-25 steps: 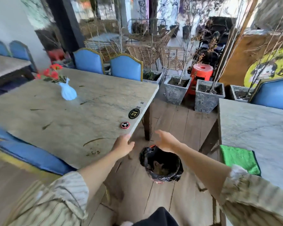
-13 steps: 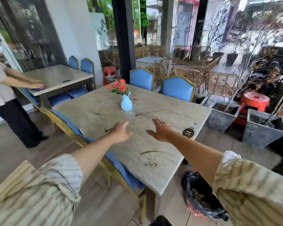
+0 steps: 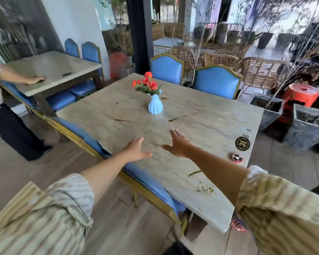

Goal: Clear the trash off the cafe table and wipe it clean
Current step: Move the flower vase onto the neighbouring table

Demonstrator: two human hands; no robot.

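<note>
The pale stone cafe table [image 3: 201,126] fills the middle of the head view. My left hand [image 3: 135,150] and my right hand [image 3: 178,144] hover side by side over its near half, both empty with fingers spread. A blue vase with red flowers [image 3: 155,103] stands at the table's centre, beyond both hands. Thin brown scraps and streaks [image 3: 194,173] and small crumbs [image 3: 204,189] lie on the near right part of the top. Two round badges, one black [image 3: 242,143] and one red-rimmed [image 3: 237,158], sit by the right edge.
A blue bench [image 3: 147,179] runs along the table's near left side. Blue chairs [image 3: 216,81] stand at the far side. Grey planters [image 3: 306,129] and a red stool [image 3: 302,94] are at the right. A person [image 3: 9,115] leans on another table [image 3: 52,70] at left.
The view has swung from the black bin bag on the floor up and left onto the table. Both my hands left the bag and now reach out over the tabletop.
</note>
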